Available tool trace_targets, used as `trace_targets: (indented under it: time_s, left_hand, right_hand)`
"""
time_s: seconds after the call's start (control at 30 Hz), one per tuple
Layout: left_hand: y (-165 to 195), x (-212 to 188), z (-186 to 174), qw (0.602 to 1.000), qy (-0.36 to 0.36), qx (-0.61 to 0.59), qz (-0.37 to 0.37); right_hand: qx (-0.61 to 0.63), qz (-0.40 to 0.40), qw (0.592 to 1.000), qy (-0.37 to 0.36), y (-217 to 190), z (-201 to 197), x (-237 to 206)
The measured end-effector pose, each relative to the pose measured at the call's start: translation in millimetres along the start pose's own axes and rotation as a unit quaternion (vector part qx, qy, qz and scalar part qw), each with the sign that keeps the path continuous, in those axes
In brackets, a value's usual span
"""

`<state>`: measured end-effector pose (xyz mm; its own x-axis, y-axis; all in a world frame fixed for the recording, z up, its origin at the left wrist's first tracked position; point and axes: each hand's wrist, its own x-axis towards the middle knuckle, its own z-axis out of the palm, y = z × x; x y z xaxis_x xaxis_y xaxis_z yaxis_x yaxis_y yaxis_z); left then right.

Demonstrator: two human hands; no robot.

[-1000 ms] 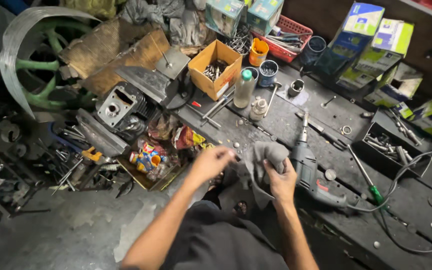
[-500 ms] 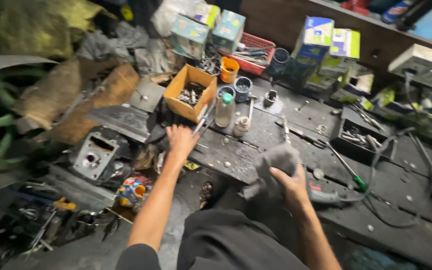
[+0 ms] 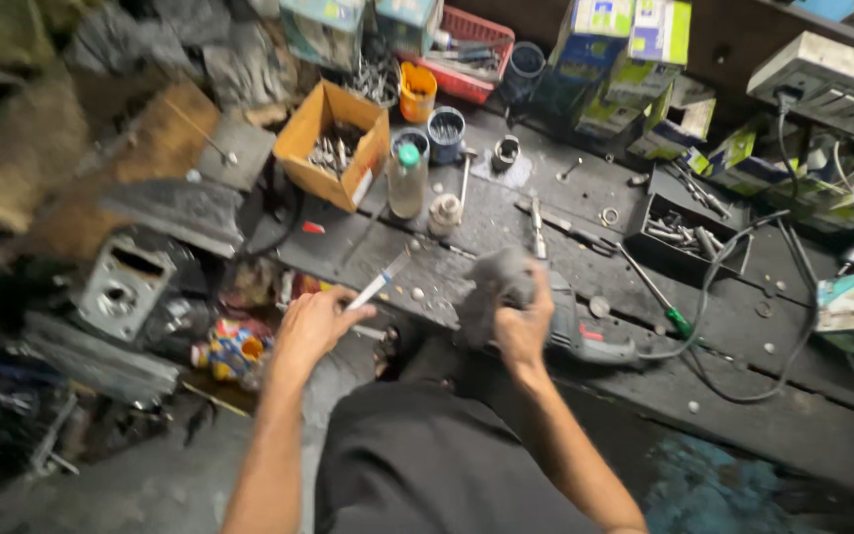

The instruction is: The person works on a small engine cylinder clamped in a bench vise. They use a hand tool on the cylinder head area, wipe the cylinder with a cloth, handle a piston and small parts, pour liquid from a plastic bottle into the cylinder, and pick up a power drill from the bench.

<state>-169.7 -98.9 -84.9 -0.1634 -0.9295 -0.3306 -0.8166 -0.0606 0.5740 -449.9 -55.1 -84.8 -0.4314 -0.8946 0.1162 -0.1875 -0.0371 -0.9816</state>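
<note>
The dark desk [image 3: 546,247] carried a power tool [image 3: 585,331] at its near edge, where the right hand [image 3: 524,321] clutched a grey rag [image 3: 494,282] against it, apparently mid-wipe. Left of it, the left hand [image 3: 310,324] had its fingers pinched around a slim white-handled tool [image 3: 373,287], which seemingly needed bringing over.

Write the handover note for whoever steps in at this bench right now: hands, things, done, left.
Left hand: holds a thin white-handled tool at the bench's front edge.
Right hand: presses a grey rag on the power tool lying on the bench.
Nearby: clear bottle, open cardboard box of metal parts.
Done: tool and rag in hand.
Left: cannot tell from this view.
</note>
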Motion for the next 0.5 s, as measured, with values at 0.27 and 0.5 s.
trace_targets:
  time_s: [0.27, 0.5]
  left_hand:
    - [-9, -70, 15, 0.964, -0.155, -0.154, 0.150]
    - [-48, -138, 57, 0.937, -0.075, -0.338, -0.047]
  right_hand:
    - [0.075, -0.082, 0.818, -0.564, 3, -1, -48]
    - [0.294, 0.311, 0.675, -0.601, 17, -1, -96]
